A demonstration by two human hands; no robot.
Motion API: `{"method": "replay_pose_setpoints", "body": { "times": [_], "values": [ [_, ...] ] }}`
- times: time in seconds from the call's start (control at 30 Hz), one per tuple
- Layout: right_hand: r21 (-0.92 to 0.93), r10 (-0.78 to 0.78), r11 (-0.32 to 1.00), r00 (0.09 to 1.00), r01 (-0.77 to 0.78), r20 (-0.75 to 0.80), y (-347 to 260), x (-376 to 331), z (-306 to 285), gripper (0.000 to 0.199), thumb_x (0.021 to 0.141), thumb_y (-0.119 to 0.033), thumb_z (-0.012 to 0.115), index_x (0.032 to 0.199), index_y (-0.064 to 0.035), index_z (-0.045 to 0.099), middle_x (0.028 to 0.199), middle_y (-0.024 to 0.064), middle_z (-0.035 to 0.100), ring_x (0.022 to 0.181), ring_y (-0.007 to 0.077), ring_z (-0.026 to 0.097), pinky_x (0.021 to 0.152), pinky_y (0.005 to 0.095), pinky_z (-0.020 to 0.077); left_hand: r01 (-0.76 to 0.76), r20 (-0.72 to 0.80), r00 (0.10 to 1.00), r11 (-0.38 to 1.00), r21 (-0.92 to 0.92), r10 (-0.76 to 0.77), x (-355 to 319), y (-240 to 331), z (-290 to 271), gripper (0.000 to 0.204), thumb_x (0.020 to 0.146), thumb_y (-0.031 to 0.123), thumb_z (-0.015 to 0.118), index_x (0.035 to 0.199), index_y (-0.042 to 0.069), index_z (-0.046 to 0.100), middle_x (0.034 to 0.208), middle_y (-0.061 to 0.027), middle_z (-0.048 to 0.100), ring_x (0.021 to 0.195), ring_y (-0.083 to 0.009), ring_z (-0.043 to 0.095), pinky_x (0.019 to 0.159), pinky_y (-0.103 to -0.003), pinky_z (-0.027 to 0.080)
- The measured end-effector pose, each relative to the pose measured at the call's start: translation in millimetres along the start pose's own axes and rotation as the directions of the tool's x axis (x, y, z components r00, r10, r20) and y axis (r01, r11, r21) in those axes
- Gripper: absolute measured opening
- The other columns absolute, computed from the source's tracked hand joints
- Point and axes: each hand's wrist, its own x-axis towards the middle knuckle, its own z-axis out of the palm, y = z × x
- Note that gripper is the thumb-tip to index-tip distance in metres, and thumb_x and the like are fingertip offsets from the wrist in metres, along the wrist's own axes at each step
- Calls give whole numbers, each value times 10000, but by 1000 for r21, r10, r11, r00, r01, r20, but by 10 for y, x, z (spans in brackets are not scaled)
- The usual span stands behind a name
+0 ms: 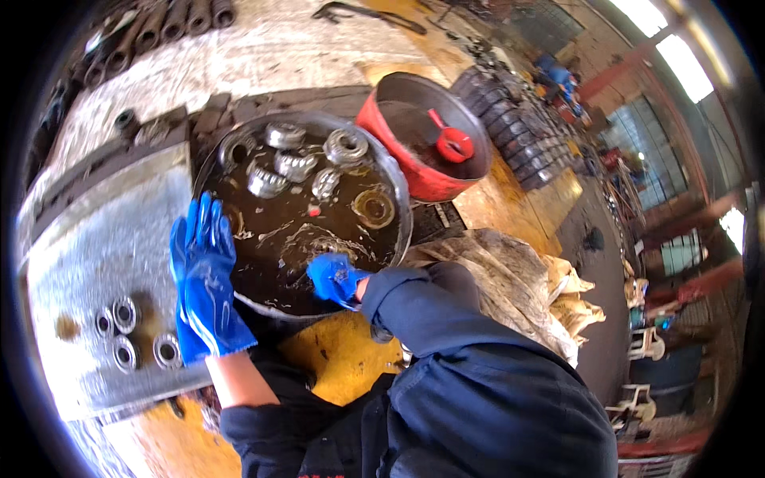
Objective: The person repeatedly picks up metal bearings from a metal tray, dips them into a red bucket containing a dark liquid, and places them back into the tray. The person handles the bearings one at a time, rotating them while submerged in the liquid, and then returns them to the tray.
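Your right hand [335, 276], in a blue rubber glove, has its fingers dipped in the round metal basin [209, 156] of dark oily liquid; whether they grip anything I cannot tell. Your left hand [204, 267] rests fingers apart on the rim. Slick gloves could drop the steel bearings [296, 165] soaking there. Beyond, a red tub [398, 171] holds a red scoop [452, 143].

Bearings [307, 163] lie in the basin [398, 191], bucket [414, 179] behind-right, sheet [103, 239] left
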Motion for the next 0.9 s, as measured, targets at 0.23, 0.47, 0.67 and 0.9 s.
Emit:
{"method": "replay_pose_setpoints", "body": {
  "times": [0.23,0.47,0.67,0.9],
  "values": [
    [-123,49,991,998,-44,36,-168,153,62,322,696,-301,697,755,16,716,784,254,669,717,421,648,636,494,509,-35,-69,997,998,52,39,-42,-24,42,447,1035,350,439,1375,85,558,1442,-49,556,1302,-221,547,988,-384,524],
    [136,171,976,985,-171,16,-140,13,-132,284,697,-285,699,759,-11,740,781,242,681,716,395,667,629,472,525,-37,-82,996,999,35,39,-119,-17,82,461,1044,334,420,1421,84,505,1474,-59,522,1359,-228,491,1019,-382,501],
    [-188,-47,979,990,73,136,-199,17,-74,127,768,-207,679,814,-124,763,827,101,730,748,328,697,557,485,478,-20,-42,999,999,35,21,-23,-17,-15,460,1035,350,449,1397,79,532,1468,-52,529,1346,-225,505,1006,-388,515],
    [-101,173,980,985,-170,20,-99,-50,-147,185,705,-239,674,761,-76,744,772,154,712,712,359,690,603,487,518,13,140,990,999,-33,-8,197,29,-239,481,1041,362,416,1407,67,517,1468,-64,527,1349,-235,504,1022,-407,504]
  ]
}}
